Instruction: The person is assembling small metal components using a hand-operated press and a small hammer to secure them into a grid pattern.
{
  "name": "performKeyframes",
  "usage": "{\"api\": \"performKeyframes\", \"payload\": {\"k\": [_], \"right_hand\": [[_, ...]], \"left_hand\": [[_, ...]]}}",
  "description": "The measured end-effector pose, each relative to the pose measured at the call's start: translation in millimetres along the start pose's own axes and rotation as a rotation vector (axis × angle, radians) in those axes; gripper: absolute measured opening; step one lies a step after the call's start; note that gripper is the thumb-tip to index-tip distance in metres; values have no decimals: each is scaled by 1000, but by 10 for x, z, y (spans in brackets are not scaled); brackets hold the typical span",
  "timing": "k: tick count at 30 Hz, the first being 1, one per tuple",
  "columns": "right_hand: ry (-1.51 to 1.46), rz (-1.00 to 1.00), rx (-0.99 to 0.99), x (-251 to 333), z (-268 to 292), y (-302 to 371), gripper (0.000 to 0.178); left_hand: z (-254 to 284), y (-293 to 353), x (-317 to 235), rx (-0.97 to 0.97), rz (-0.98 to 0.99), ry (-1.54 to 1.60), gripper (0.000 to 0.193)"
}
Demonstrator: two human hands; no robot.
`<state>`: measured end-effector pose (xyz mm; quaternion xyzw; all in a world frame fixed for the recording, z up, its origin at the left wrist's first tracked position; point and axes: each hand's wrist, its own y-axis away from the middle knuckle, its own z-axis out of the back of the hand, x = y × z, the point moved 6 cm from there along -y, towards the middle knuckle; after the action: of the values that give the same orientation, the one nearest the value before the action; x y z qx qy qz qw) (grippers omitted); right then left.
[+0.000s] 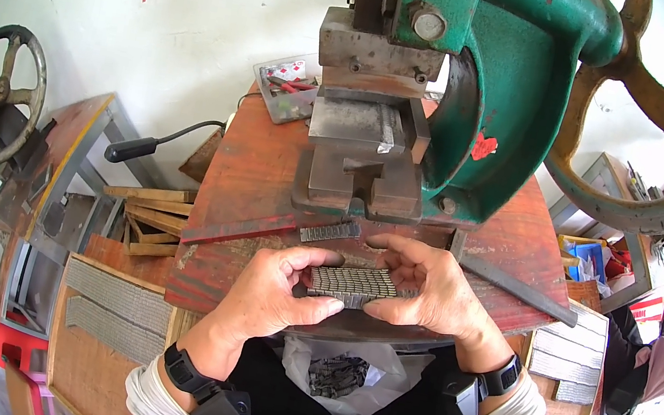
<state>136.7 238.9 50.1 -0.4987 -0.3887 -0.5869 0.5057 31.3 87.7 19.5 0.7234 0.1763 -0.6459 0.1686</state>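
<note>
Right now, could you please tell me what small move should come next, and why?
Perhaps close the right hand more snugly around the metal pieces: its index finger appears clear of them, while the left hand holds their left end.

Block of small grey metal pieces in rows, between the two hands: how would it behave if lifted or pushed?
The block of small grey metal pieces is probably heavy for its size, as the pieces look like solid metal. It may split along its many visible seams if pushed unevenly. Its flat, boxy shape suggests it wouldn't roll.
</note>
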Motion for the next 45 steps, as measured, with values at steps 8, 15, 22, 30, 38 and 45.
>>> {"api": "performKeyframes", "payload": {"k": [8, 15, 22, 30, 38, 45], "right_hand": [[74, 99, -24, -102, -7, 11, 72], [708, 444, -83, -121, -109, 106, 72], [854, 365, -106, -162, -69, 339, 102], [1281, 166, -118, -242, -367, 340, 114], [718, 338, -46, -131, -120, 177, 77], [665, 254, -67, -191, -103, 100, 73]], "left_hand": [[18, -14, -42, -3, -132, -327, 58], [-226, 38, -104, -42, -407, -1185, 63], [-256, 1, 27, -45, -499, -1164, 68], [-248, -2, -21, -85, -517, -1104, 63], [-216, 23, 22, -65, -473, -1132, 70], [-97, 31, -42, -71, -493, -1035, 63]]}}
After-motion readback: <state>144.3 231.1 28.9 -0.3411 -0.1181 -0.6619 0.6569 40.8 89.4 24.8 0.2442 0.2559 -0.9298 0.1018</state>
